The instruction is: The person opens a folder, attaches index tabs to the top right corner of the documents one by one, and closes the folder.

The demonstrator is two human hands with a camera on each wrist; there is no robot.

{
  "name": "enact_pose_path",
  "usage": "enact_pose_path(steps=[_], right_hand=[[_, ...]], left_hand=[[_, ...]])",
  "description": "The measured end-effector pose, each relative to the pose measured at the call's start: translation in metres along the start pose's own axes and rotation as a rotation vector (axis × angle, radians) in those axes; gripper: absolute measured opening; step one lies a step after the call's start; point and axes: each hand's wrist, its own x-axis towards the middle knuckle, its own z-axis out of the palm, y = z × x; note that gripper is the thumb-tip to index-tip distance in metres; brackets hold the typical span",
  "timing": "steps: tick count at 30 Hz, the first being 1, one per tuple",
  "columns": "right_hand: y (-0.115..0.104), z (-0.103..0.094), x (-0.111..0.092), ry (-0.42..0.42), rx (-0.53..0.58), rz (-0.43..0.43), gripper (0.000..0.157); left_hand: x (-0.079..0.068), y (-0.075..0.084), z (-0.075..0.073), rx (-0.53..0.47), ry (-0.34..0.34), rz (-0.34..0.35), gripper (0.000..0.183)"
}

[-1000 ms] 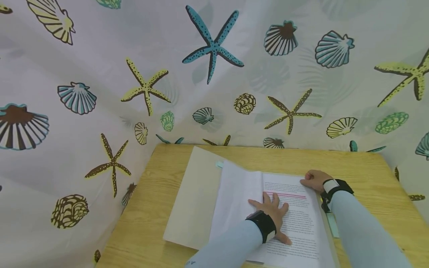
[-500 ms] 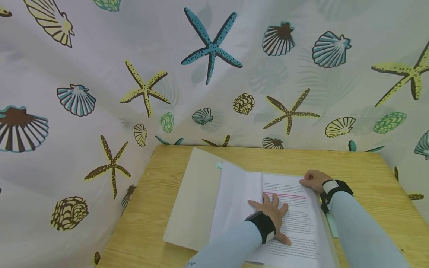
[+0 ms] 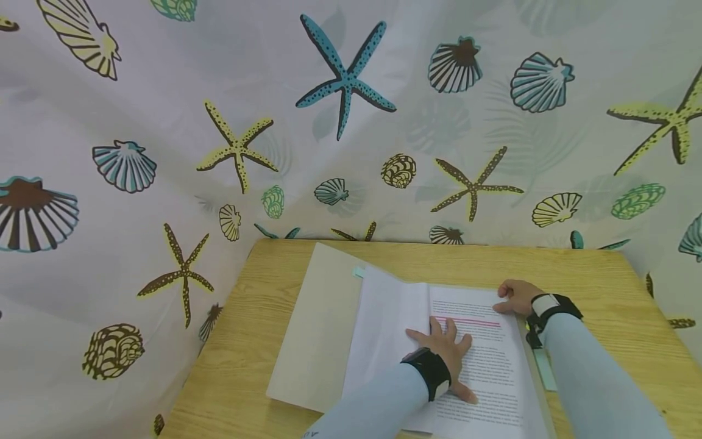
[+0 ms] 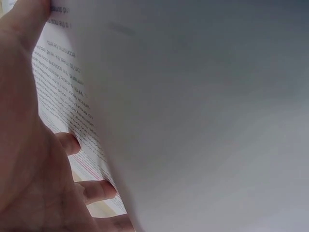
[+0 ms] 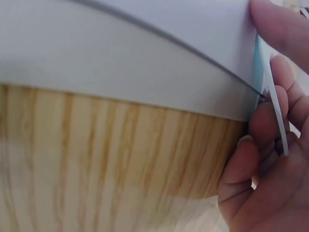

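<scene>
A cream folder (image 3: 312, 329) lies open on the wooden table, holding printed pages. Over its left side lies a turned white sheet (image 3: 384, 341); on the right is a printed page (image 3: 488, 396) with pink-marked lines. My left hand (image 3: 446, 352) rests on that page with its fingers spread; in the left wrist view white paper rises beside its palm and fingers. At the page's upper right corner my right hand (image 3: 518, 297) pinches the edge, thumb on top. In the right wrist view its curled fingers (image 5: 241, 164) lie behind a pale strip at the edge.
Pale green tabs show at the folder's top (image 3: 359, 271) and along its right side, where a longer green tab (image 3: 545, 369) lies beneath my right forearm. A curtain (image 3: 384, 201) with shells and starfish hangs behind and left of the table (image 3: 236, 360).
My right hand has shifted slightly at the page corner, its thumb and curled fingers now a little further apart. The left hand has stayed in place on the page.
</scene>
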Motion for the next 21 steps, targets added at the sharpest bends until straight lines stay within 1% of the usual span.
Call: enact_pose_path(steps=[2, 9, 14, 17, 21], right_hand=[[0.000, 0.000, -0.001, -0.006, 0.009, -0.003, 0.044], [-0.009, 0.003, -0.004, 0.013, 0.019, 0.054, 0.046], [-0.010, 0.003, -0.005, 0.015, -0.008, 0.033, 0.046], [-0.009, 0.002, -0.006, 0.000, 0.007, 0.042, 0.048], [-0.009, 0.002, -0.007, 0.000, 0.042, 0.069, 0.045]], left_hand=[[0.000, 0.000, 0.000, -0.005, -0.003, 0.002, 0.122], [0.000, -0.001, 0.000, -0.024, -0.002, -0.002, 0.123], [-0.001, -0.001, -0.001, -0.027, -0.002, 0.002, 0.122], [-0.002, -0.002, -0.001, -0.024, -0.004, 0.008, 0.122], [-0.003, -0.002, -0.001, -0.019, 0.000, 0.010, 0.122]])
